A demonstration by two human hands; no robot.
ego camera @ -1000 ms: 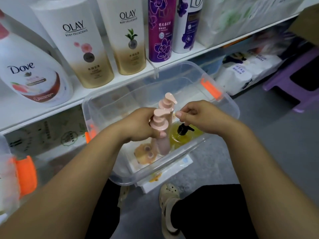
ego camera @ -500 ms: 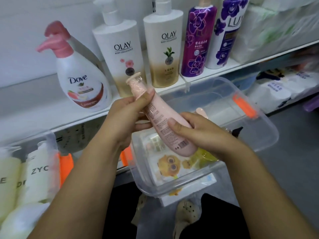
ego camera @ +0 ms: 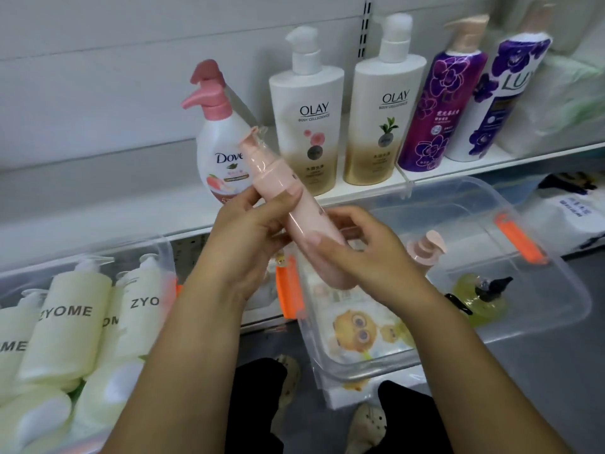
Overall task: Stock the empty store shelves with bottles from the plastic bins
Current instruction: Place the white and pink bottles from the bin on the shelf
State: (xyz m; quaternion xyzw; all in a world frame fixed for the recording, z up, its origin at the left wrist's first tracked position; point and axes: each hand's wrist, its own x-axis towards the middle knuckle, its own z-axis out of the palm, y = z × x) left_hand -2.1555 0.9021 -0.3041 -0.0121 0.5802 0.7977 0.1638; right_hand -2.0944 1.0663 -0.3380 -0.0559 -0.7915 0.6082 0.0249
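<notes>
Your left hand [ego camera: 248,237] and right hand [ego camera: 363,253] grip the pink pump bottle [ego camera: 306,221], pump end slanting toward the Dove bottle [ego camera: 222,158], apparently just short of it.

The white shelf [ego camera: 98,214] carries a Dove bottle [ego camera: 222,152], two Olay bottles [ego camera: 307,126] and two purple bottles [ego camera: 438,113].

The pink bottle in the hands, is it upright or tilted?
Tilted. The pink bottle leans with its pump up-left; the left hand grips near the neck, the right hand holds the base.
</notes>
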